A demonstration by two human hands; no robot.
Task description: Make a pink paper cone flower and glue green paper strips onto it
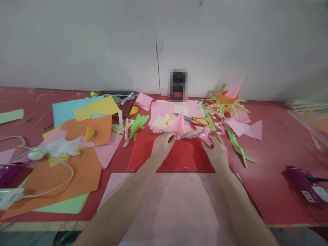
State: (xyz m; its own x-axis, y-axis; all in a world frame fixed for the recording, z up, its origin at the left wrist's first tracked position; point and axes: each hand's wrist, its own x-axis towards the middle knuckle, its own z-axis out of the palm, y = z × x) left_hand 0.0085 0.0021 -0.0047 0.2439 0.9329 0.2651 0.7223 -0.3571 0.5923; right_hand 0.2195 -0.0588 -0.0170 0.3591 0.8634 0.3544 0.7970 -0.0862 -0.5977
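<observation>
My left hand (162, 146) is closed on a pink paper cone (177, 125), holding it upright at its base over a red sheet (176, 158). My right hand (216, 151) grips a pink hot glue gun (198, 134) with a small red light on it. The gun's nozzle points left and almost touches the cone's base. A black cord runs back from the gun along my right forearm.
Yellow-handled scissors (198, 120) lie on pink sheets just behind the cone. Orange, yellow, blue and green sheets (84, 136) and a white cable cover the left side. A paper flower (228, 99) and green strips lie at the right. A purple device (307, 186) sits far right.
</observation>
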